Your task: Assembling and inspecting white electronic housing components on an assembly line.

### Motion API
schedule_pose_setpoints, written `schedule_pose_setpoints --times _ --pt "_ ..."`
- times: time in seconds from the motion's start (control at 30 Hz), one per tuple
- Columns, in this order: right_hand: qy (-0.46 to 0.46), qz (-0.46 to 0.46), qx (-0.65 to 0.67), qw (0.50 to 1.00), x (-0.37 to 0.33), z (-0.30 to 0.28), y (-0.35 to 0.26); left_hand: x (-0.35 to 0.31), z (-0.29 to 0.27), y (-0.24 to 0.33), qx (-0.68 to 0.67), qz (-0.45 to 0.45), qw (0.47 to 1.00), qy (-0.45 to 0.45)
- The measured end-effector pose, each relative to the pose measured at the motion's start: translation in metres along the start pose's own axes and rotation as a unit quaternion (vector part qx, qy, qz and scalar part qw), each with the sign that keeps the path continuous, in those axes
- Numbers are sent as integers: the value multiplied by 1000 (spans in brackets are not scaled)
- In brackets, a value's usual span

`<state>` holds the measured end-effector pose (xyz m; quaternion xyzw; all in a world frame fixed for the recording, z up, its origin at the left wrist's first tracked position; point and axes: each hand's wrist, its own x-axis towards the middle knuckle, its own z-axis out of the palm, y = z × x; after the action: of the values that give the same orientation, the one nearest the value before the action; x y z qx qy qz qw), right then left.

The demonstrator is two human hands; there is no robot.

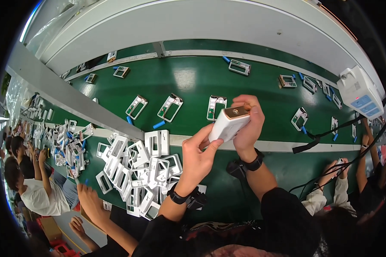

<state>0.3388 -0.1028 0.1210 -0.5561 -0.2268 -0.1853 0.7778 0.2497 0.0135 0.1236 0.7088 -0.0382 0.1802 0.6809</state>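
A white box-shaped housing [226, 127] with a copper-coloured end is held up in front of me, tilted, over the near edge of the green belt. My left hand [196, 157] is closed around its lower left end, thumb on the near face. My right hand [249, 124] grips the far right side by the copper-coloured end, with some fingers hidden behind the housing. Just beyond it, a white frame with a green circuit board [211, 112] lies on the belt. To the left of my left hand is a heap of white plastic frames [153, 169].
More open frames with blue cylinders [159, 124] are spread along the green belt [193, 81]. A slanted grey post [81, 85] crosses the left side. At right hang black cables [330, 135] below a white box-shaped machine [361, 92]. Co-workers' hands [92, 203] work on both sides.
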Motion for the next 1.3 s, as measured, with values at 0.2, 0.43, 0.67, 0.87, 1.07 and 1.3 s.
schedule_pose_setpoints --times 0.2,0.43,0.67,0.87,1.07,1.3 --pt "-63 43 24 997 -5 3 -35 7 -11 0 -140 -70 986 -51" --pt "-148 49 68 986 -13 14 -43 4 -15 -6 -321 -151 933 -56" --pt "-217 -65 29 973 -20 26 -33 3 -5 -6 -79 -58 994 56" --pt "-209 -49 -84 973 -18 20 -42 8 4 -8 101 -30 994 32" --pt "-176 -97 -93 975 -22 13 -30 4 9 -5 84 -46 995 -2" --pt "-105 19 99 989 -15 8 -28 4 2 5 -9 -102 994 -41"
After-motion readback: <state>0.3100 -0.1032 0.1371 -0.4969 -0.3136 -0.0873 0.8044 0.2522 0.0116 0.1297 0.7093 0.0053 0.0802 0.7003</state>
